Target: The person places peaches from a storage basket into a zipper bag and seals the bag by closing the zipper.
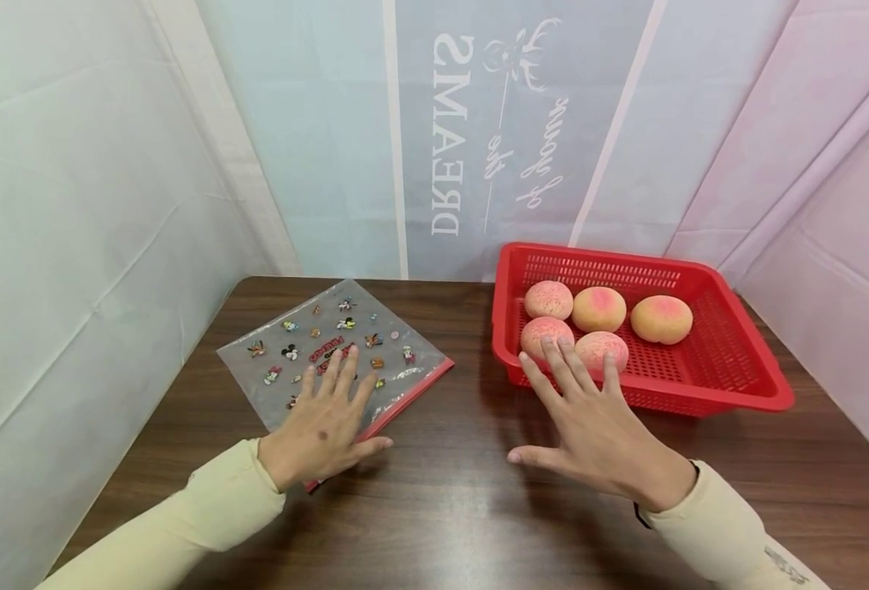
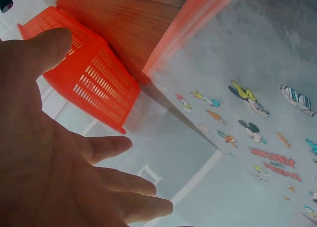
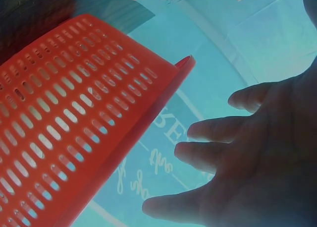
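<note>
My left hand [image 1: 323, 426], fingers spread and palm down, is over the near part of a clear zip bag [image 1: 309, 328]. Cartoon figures and red lettering are printed on the bag, and a red zip strip [image 1: 408, 399] runs along its right edge. My right hand [image 1: 596, 426] is spread too, in front of a red plastic basket [image 1: 744, 373], its fingertips overlapping the near rim in the head view. Inside the basket sit several pink and yellow peaches [image 1: 599, 309], mostly toward its left side. Neither hand holds anything. The left wrist view shows the bag's printed face [image 2: 257, 123].
A dark brown wooden table [image 1: 449, 508] carries both the bag and the basket. Behind it hangs a pale blue cloth [image 1: 331, 164] with white lettering. White cloth [image 1: 95, 205] walls the left side and pinkish cloth [image 1: 839, 246] the right.
</note>
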`<state>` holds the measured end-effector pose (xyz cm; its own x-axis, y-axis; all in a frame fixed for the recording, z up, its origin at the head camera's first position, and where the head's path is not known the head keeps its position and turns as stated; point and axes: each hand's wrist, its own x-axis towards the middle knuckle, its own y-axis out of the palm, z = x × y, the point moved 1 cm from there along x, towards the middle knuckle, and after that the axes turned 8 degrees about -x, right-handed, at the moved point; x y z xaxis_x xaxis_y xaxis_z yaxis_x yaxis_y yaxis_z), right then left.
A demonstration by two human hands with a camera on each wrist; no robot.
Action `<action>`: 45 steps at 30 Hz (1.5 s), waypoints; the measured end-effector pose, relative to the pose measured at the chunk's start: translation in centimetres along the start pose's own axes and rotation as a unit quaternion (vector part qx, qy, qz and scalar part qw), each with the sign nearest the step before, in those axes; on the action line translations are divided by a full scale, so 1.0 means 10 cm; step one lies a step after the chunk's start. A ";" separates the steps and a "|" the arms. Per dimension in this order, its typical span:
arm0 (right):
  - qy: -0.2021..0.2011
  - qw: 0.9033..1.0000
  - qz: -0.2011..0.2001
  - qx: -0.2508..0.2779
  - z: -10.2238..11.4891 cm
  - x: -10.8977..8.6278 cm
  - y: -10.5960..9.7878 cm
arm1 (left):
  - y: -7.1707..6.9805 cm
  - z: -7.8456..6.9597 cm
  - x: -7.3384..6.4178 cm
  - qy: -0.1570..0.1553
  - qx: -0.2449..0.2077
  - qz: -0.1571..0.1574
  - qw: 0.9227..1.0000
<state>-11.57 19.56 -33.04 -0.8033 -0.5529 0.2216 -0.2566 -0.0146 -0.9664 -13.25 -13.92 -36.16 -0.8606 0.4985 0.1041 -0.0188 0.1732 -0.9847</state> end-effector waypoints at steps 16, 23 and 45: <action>0.000 1.000 0.001 0.003 0.09 0.02 0.08 | 0.17 0.00 0.03 -0.017 -0.008 0.039 0.999; -0.003 1.000 -0.004 0.005 0.12 0.04 0.10 | 0.22 0.02 0.03 -0.016 -0.008 0.040 0.999; -0.026 0.999 -0.017 0.010 0.22 0.20 0.19 | 0.29 0.06 0.07 -0.006 0.018 0.040 0.999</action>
<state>-12.52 16.61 -34.75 -0.7647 -0.5951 0.2470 -0.2710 -0.0508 -0.9612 -14.20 -13.58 -39.02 -0.8663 0.4990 0.0237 0.0324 0.1034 -0.9941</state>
